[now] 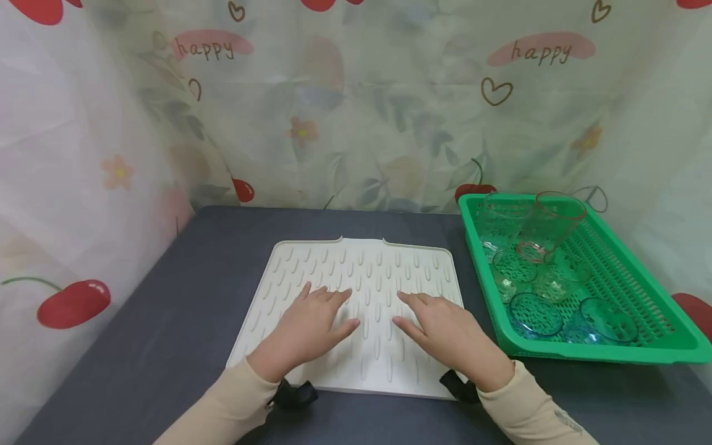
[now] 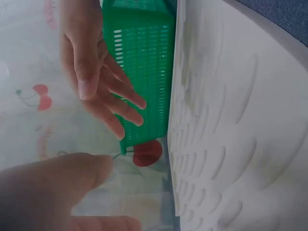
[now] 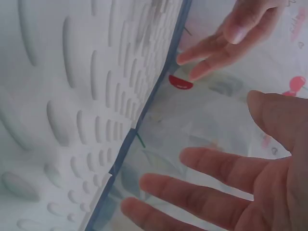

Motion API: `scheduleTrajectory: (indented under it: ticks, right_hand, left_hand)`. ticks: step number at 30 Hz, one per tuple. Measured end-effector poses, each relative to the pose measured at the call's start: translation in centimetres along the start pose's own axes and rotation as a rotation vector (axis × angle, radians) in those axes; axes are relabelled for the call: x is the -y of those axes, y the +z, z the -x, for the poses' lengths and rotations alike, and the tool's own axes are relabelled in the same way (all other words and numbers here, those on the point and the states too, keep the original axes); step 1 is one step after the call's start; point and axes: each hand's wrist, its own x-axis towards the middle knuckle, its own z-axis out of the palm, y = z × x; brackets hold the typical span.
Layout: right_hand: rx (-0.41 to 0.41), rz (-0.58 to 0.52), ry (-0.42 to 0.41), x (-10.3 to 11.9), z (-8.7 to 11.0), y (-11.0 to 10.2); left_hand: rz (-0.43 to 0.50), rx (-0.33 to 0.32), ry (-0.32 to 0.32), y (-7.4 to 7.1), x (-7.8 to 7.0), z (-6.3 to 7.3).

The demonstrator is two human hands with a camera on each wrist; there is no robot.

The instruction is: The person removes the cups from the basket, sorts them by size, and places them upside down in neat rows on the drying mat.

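A white mat with raised oval ridges (image 1: 367,371) lies on the dark table. Over its left half hovers my left hand (image 1: 311,327), fingers extended and thumb spread, holding nothing. My right hand (image 1: 447,330) is likewise spread above the mat's right half, with nothing in it. In the right wrist view, a gap shows between the right hand's fingers (image 3: 207,192) and the ridged surface (image 3: 62,96). To the right stands a green basket (image 1: 656,272) with several glasses, among them a pink-rimmed glass (image 1: 550,225) and a blue glass (image 1: 601,321).
The dark tabletop (image 1: 167,321) extends around the mat. A printed curtain (image 1: 356,111) with cherries and hearts hangs behind and at both sides. The basket's near left corner is close to my right forearm. Black straps (image 1: 295,395) circle both wrists.
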Motion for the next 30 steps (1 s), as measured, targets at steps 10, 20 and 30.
scheduleTrajectory:
  ticks: [10, 20, 30]
  right_hand:
    - [-0.177, 0.007, -0.075, 0.1, 2.7, -2.9]
    - [-0.428, -0.034, -0.051, -4.3, 5.8, -6.9]
    - [-0.569, -0.1, -0.009, -8.9, 7.9, -7.3]
  left_hand:
    - [0.069, 0.036, -0.038, -2.3, 0.5, 1.9]
    - [0.074, -0.096, -0.041, -5.0, 2.1, 4.5]
    - [0.08, -0.235, -0.041, -5.6, 3.3, 7.4]
